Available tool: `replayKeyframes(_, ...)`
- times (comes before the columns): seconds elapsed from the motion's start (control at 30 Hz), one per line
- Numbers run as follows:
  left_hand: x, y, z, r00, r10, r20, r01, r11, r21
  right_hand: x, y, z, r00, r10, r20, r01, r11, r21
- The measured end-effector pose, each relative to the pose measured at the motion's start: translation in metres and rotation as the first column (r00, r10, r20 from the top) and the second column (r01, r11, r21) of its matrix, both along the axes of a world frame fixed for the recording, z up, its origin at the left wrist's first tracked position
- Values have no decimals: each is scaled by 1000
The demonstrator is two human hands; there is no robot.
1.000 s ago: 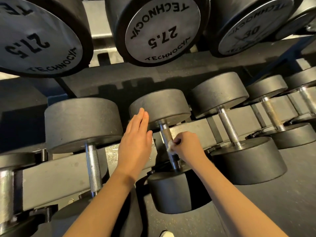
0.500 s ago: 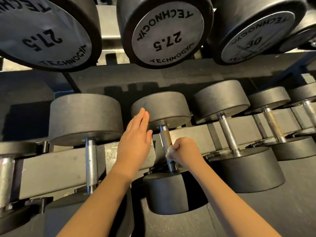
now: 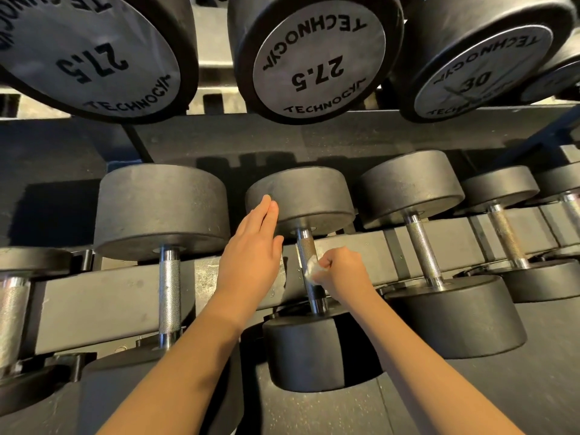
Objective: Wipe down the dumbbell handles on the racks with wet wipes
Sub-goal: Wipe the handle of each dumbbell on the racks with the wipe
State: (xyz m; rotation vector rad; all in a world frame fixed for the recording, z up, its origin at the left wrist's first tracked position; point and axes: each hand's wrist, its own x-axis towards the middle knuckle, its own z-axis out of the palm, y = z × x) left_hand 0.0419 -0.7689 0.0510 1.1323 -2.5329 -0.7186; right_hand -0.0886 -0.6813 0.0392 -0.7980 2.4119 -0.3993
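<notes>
Two hands are on one dumbbell of the lower tier. My left hand [image 3: 251,246] lies flat against the side of its far head [image 3: 301,196], fingers straight and pressed together, steadying it. My right hand [image 3: 342,271] is curled, thumb and fingers pinching a bunched wet wipe [image 3: 310,269] against the right side of the knurled handle [image 3: 306,246], about mid-length.

Assessment: the wipe touches only one side of the bar. For a proper job I judge it should wrap round the handle and travel the full length, from collar to collar, with a twist to reach the back face. The knurling will likely snag the wipe, so firm, short strokes suit it better than one drag.

Clearances: the near head [image 3: 310,350] sits just below my right wrist and limits the downward stroke. The rack rail [image 3: 94,296] runs close behind the handle, so knuckle room at the back is tight. The neighbouring handles, left [image 3: 169,290] and right [image 3: 422,249], stand apart with open gaps between. The upper-tier dumbbells [image 3: 317,58] overhang the row; lifting a hand straight up risks a knock.
</notes>
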Motion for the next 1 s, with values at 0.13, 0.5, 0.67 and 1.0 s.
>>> replayKeyframes(0.13, 1, -1, 0, 1000, -6, -3, 6, 1000, -9, 3, -5, -3, 999, -54, 2, 54, 993, -103)
replayKeyframes(0.5, 1, 0, -1, 1000, 0, -20, 0, 1000, -1, -2, 0, -6, 998, -51, 30, 54, 987, -150)
replayKeyframes(0.67, 2, -1, 1, 999, -20, -26, 19, 1000, -11, 0, -20, -10, 978, -192, 82, 209, 909, -360)
replayKeyframes(1.0, 2, 0, -2, 999, -8, -34, 8, 1000, -2, -1, -10, -12, 998, -42, 37, 49, 969, -244)
